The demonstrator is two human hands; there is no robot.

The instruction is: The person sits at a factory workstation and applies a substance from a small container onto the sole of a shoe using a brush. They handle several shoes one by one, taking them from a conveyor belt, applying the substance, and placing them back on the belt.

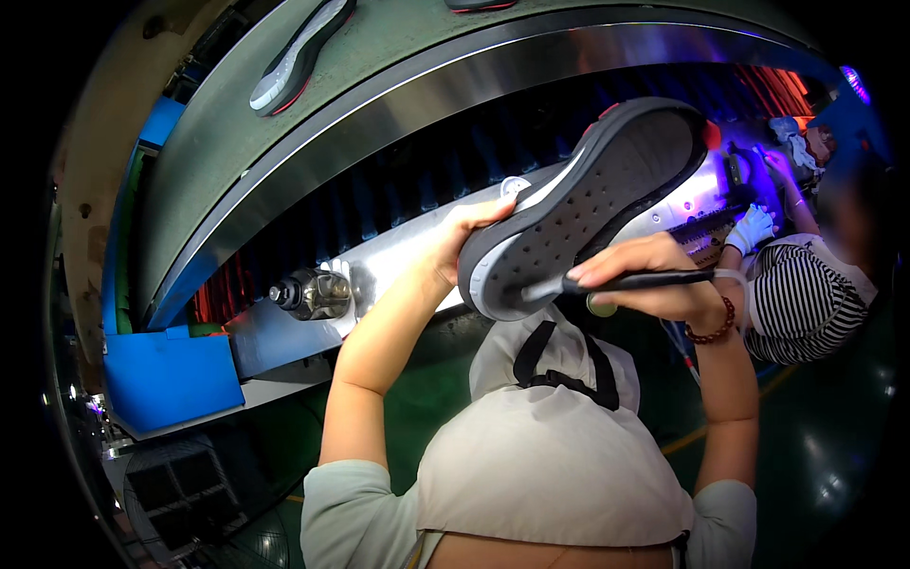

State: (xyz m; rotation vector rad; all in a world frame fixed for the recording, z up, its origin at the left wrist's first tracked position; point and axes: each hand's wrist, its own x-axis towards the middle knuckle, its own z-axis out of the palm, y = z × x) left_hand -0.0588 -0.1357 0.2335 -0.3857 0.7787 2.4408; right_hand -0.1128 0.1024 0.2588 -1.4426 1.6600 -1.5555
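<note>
A shoe sole (607, 180) with a grey, dotted inner face, a dark rim and red patches near its far end is held up at a tilt. My left hand (469, 226) grips it by the left edge, close to the pale near end. In my right hand (664, 254) is a slim brush (633, 282) with a black handle, pinched between thumb and fingers. Its pale tip rests on the near end of the sole's inner face. From the handle's back end, a whitish tube runs off to the right. A beaded bracelet circles my right wrist.
Beyond the hands curves a green conveyor (213, 180) with a metal edge, carrying another sole (301, 59). A dark glass bottle (318, 293) stands on the metal ledge, left of my forearm. To the right, a striped-sleeved co-worker (806, 302) works with a gloved hand (751, 228) under violet light.
</note>
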